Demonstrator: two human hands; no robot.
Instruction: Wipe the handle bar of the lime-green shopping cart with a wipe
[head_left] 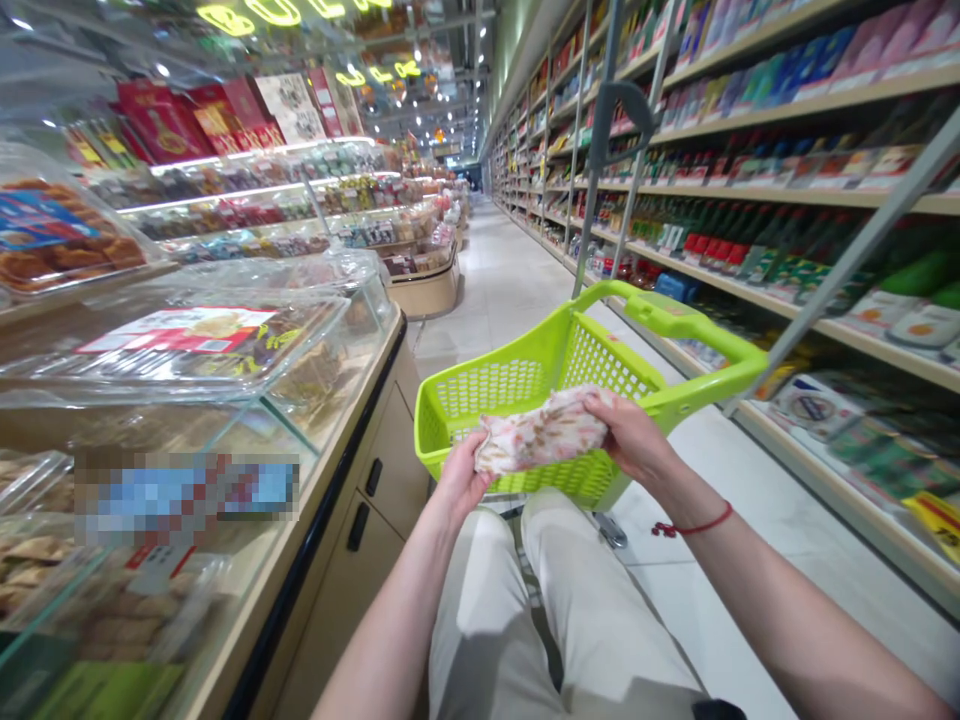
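A piece of soft-looking, pale pink and white patterned packaging or cloth (544, 432) is stretched between my two hands; its exact kind I cannot make out. My left hand (466, 474) pinches its left end. At the right end, my right hand (634, 434) grips it, a red cord bracelet on that wrist. Both hands hold it above the open top of a bright green shopping cart basket (480, 385) with perforated sides. The cart's green handle (705, 335) rises behind my right hand. My legs in light trousers are close against the cart.
To the left stands a wooden-edged display counter (337, 460) with clear lids and packaged snacks (180, 330). Tall shelves (795, 200) with bottles and boxes line the right. A tiled aisle (506, 250) runs ahead between them. A grey ladder-like rail (600, 150) leans near the shelves.
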